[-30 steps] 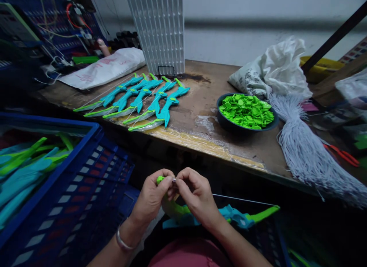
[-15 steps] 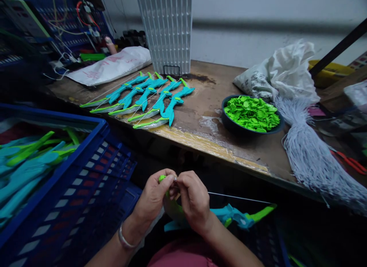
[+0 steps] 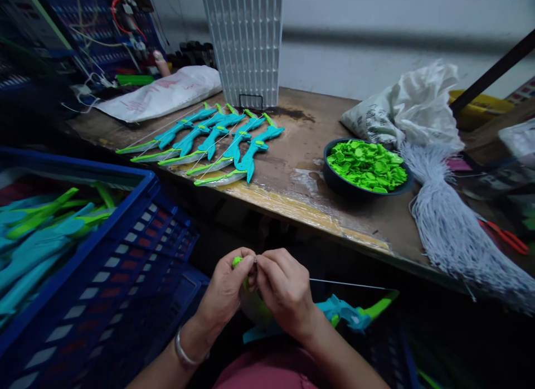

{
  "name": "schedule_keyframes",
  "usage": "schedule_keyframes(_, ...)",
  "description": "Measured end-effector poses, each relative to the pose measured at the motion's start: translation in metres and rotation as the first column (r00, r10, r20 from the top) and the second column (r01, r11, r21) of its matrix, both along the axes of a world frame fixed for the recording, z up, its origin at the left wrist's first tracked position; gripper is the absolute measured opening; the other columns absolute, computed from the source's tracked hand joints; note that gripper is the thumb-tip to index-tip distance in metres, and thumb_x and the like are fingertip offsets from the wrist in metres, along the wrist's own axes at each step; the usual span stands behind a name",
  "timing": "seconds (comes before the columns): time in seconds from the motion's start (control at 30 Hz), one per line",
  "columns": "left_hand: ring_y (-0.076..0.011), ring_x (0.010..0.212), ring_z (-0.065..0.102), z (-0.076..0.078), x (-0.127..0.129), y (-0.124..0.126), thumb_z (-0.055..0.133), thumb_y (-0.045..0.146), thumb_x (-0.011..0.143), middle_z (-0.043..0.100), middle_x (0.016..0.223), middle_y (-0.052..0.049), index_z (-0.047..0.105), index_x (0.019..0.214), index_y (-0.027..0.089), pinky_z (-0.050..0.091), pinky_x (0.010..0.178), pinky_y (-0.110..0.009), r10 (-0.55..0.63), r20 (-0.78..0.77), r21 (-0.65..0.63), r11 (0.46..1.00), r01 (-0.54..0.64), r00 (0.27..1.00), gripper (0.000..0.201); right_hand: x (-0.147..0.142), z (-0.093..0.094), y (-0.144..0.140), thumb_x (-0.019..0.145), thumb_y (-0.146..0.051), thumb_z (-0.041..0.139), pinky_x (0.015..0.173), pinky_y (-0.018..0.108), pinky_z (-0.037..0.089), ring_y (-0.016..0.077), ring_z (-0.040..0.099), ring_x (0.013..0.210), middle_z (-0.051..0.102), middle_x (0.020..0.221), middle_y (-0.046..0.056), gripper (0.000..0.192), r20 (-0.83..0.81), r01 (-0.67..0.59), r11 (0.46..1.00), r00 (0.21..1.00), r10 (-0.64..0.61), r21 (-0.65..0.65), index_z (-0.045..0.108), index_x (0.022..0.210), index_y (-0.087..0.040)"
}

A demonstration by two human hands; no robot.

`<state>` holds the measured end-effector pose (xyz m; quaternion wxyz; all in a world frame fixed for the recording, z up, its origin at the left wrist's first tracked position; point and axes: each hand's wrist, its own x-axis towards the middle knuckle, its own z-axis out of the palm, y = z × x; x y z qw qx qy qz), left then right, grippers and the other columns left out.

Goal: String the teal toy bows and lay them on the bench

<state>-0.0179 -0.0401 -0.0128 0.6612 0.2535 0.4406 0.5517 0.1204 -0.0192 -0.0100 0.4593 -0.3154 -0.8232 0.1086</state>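
Observation:
A turquoise and green toy bow [image 3: 340, 311] lies across my lap, its far green tip pointing right. My left hand [image 3: 228, 286] is closed around the bow's near green limb end, the tip showing above the thumb. Close against it, my right hand [image 3: 286, 288] pinches the white string [image 3: 349, 283] at that tip. From there the string runs taut to the far tip. The fingers hide the exact spot where string and limb meet. On the table, several strung toy bows [image 3: 246, 146] lie side by side.
At left stands a blue crate [image 3: 96, 266] with bow parts. The table [image 3: 292, 183] holds a dark bowl [image 3: 346, 185] of green plastic pieces, a bundle of white strings [image 3: 455, 233], red-handled scissors [image 3: 505, 236], white sacks [image 3: 371, 118] and an upright ribbed panel [image 3: 246, 43].
My right hand has turned slightly and shifted a little to the right at the limb tip. The bow's far end has dipped slightly left. My left hand keeps its grip.

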Motion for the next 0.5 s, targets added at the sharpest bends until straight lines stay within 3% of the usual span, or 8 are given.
schedule_keyframes(0.17,-0.0081,0.053,0.045,-0.0016,-0.0006,-0.0015,0.077,0.042,0.081,0.051,0.06,0.003,0.06,0.076,0.015,0.038,0.051,-0.019,-0.021,-0.01,0.046,0.999,0.021,1.0,0.032,0.0021,0.0019,0.0015,0.097,-0.009,0.05,0.063,0.032,0.049,0.0181,0.057,0.074,0.063,0.082,0.007,0.012,-0.01,0.06,0.998,0.998,-0.06,0.029,0.058,0.093,-0.017)
schedule_keyframes(0.33,-0.008,0.054,0.047,0.0019,-0.0002,0.0025,0.078,0.04,0.082,0.054,0.062,0.002,0.063,0.076,0.015,0.042,0.051,-0.019,-0.013,-0.011,0.075,0.997,0.014,1.0,0.029,0.0037,0.0031,0.0019,0.097,-0.01,0.051,0.065,0.029,0.047,0.0151,0.057,0.072,0.061,0.079,0.003,0.013,-0.148,0.069,0.99,0.985,-0.088,-0.124,0.056,0.089,-0.02)
schedule_keyframes(0.43,-0.0092,0.054,0.049,0.0015,-0.0027,-0.0016,0.08,0.043,0.078,0.055,0.062,0.002,0.066,0.076,0.016,0.043,0.05,-0.02,-0.016,-0.093,0.054,0.998,0.021,0.996,0.031,0.0031,0.0073,-0.0026,0.097,-0.013,0.051,0.066,0.027,0.048,0.0141,0.058,0.072,0.062,0.08,0.003,0.013,-0.201,0.067,0.983,0.974,-0.102,-0.171,0.056,0.088,-0.02)
schedule_keyframes(0.5,-0.011,0.055,0.052,-0.0022,-0.0097,-0.0069,0.083,0.047,0.075,0.058,0.063,0.001,0.069,0.078,0.018,0.044,0.049,-0.02,-0.022,-0.195,0.015,1.0,0.025,0.981,0.033,-0.0005,0.0059,-0.0055,0.097,-0.017,0.049,0.065,0.027,0.049,0.0142,0.059,0.071,0.064,0.079,0.003,0.012,-0.212,0.071,0.99,0.973,-0.097,-0.126,0.056,0.088,-0.02)
